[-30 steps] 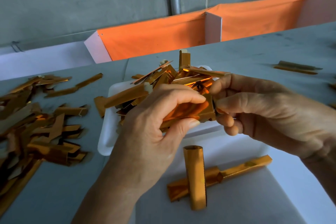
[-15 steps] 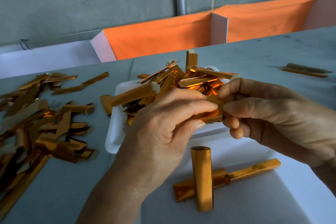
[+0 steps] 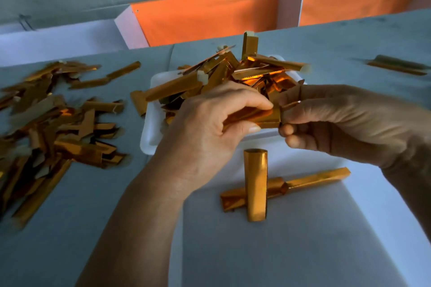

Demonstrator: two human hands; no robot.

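Observation:
A shiny gold foil piece (image 3: 254, 117) is held between both hands above the near edge of a white tray (image 3: 149, 128). My left hand (image 3: 210, 133) grips its left part, thumb below and fingers on top. My right hand (image 3: 345, 121) pinches its right end with thumb and forefinger. The tray is heaped with more gold foil pieces (image 3: 233, 74). On the table below the hands, a rolled gold tube (image 3: 255, 184) lies across a long gold strip (image 3: 310, 182).
A large loose pile of gold foil strips (image 3: 49, 123) covers the table's left side. A couple of strips (image 3: 396, 67) lie at the far right. An orange cloth barrier (image 3: 210, 18) with white dividers runs along the back.
Both hands have kept hold of the foil piece and worked it flatter and narrower between the fingers; the camera view has shifted slightly. The tube and strip on the table have not moved.

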